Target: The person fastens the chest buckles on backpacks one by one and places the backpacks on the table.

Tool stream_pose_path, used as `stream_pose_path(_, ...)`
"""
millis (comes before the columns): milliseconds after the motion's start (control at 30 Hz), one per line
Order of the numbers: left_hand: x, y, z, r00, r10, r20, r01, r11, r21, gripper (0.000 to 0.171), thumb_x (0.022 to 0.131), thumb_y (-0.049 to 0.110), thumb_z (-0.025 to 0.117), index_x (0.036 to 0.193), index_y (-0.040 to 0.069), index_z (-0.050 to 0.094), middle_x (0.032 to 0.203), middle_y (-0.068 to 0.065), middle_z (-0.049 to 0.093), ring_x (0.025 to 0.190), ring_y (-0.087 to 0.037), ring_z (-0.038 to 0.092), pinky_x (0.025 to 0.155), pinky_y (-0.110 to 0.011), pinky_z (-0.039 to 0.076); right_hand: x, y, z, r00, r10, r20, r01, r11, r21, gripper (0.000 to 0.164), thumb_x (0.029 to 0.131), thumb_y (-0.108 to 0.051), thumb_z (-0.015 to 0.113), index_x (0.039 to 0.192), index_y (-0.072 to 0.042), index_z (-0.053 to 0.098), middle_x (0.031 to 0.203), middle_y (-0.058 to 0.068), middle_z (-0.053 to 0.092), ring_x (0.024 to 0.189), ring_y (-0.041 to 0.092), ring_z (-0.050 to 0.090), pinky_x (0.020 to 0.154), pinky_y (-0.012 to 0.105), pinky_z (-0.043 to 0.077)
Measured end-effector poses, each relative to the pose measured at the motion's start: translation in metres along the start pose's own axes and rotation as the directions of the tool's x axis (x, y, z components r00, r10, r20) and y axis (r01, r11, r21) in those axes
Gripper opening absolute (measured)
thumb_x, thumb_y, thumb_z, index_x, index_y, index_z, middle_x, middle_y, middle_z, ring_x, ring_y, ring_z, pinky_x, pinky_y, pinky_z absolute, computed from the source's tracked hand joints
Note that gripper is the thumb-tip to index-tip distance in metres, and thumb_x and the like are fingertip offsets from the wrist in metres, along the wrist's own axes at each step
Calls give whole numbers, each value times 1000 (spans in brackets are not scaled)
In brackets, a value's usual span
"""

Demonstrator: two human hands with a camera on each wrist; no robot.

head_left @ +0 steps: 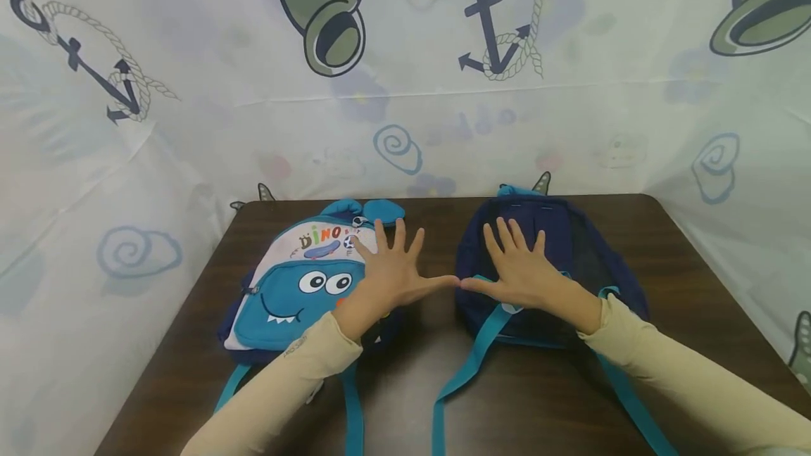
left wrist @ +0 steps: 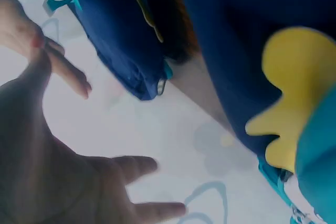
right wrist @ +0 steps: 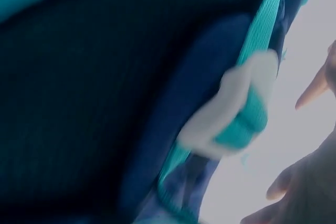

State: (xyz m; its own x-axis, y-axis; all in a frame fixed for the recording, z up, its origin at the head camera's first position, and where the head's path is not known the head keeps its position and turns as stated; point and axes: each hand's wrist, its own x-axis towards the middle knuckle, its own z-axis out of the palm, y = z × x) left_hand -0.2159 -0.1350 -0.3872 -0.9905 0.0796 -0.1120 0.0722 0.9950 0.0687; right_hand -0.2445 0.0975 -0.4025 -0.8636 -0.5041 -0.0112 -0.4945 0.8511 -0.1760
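Observation:
My left hand [head_left: 395, 274] and right hand [head_left: 522, 276] are held up with fingers spread, thumb tips meeting. Behind the left one lies a dinosaur backpack [head_left: 272, 305], teal and white with eyes and a toothy smile. A navy backpack [head_left: 554, 220] with a dark back panel lies behind the right hand, its teal strap [head_left: 469, 364] trailing forward. Neither hand holds anything. In the left wrist view a yellow cutout shape [left wrist: 299, 87] shows on navy fabric. The right wrist view shows a blurred white strap buckle [right wrist: 223, 111] close by.
Both backpacks lie on a dark brown table [head_left: 405, 407]. Behind and beside it hangs a pale cloth backdrop [head_left: 418, 41] printed with anchors and shells. A teal flap [head_left: 384, 212] sticks out at the top of the dinosaur backpack.

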Motion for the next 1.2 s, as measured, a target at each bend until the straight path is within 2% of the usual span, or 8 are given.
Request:
stream_pose_path(133, -10, -8, 0, 997, -62, -41, 61, 998, -31, 113, 75, 92, 41, 161, 22, 19, 167, -18, 8, 149, -56, -3, 107, -83, 5, 5, -9, 5, 1000, 24, -9, -24, 1000, -20, 110, 87, -80, 44, 160, -3, 13, 165, 27, 7, 152, 49, 4, 108, 82, 2)
stream_pose_path(300, -23, -22, 3, 994, -86, -61, 83, 995, -51, 112, 76, 90, 43, 160, 19, 23, 166, -22, 12, 148, -58, -1, 105, -85, 3, 10, -26, 10, 1000, 3, -18, -4, 999, -40, 110, 87, -80, 45, 160, -4, 15, 164, 27, 11, 152, 48, 7, 108, 82, 6)
stream_pose_path(400, -29, -31, 7, 995, -93, -46, 90, 994, -55, 111, 76, 91, 43, 159, 21, 26, 166, -22, 13, 147, -59, -2, 102, -86, -1, 13, -36, 12, 1000, -17, -1, 17, 999, -40, 109, 87, -81, 44, 160, -6, 14, 165, 26, 11, 152, 48, 8, 108, 82, 6)
stream_pose_path(533, -37, -41, 10, 995, -103, -17, 102, 994, -40, 106, 77, 91, 41, 159, 25, 27, 166, -21, 12, 147, -59, -1, 102, -87, 1, 18, -45, 14, 999, -37, 39, 38, 999, -29, 109, 86, -83, 41, 161, -10, 12, 165, 25, 8, 152, 47, 6, 108, 82, 6)
stream_pose_path(633, -44, -48, 11, 995, -103, 0, 103, 994, -29, 104, 77, 91, 39, 159, 27, 26, 166, -20, 12, 148, -58, 0, 101, -87, 5, 20, -48, 15, 997, -50, 57, 51, 999, -18, 107, 86, -83, 43, 161, -14, 12, 166, 24, 8, 152, 47, 6, 108, 82, 6)
stream_pose_path(900, -61, -72, 13, 998, -63, 3, 63, 997, -49, 99, 78, 90, 41, 158, 34, 27, 167, -17, 9, 147, -59, -1, 101, -86, 3, 24, -55, 17, 987, -127, 103, 126, 992, 13, 98, 87, -80, 46, 161, -25, 15, 167, 19, 7, 153, 47, 3, 109, 81, 6)
stream_pose_path(1200, -73, -94, 11, 998, -65, 1, 65, 998, -17, 98, 76, 91, 42, 155, 34, 35, 166, -16, 17, 146, -61, 1, 99, -88, 4, 34, -78, 24, 959, -232, 164, 230, 973, 28, 89, 89, -80, 41, 160, -32, 19, 169, 7, 12, 155, 40, 4, 110, 80, 6)
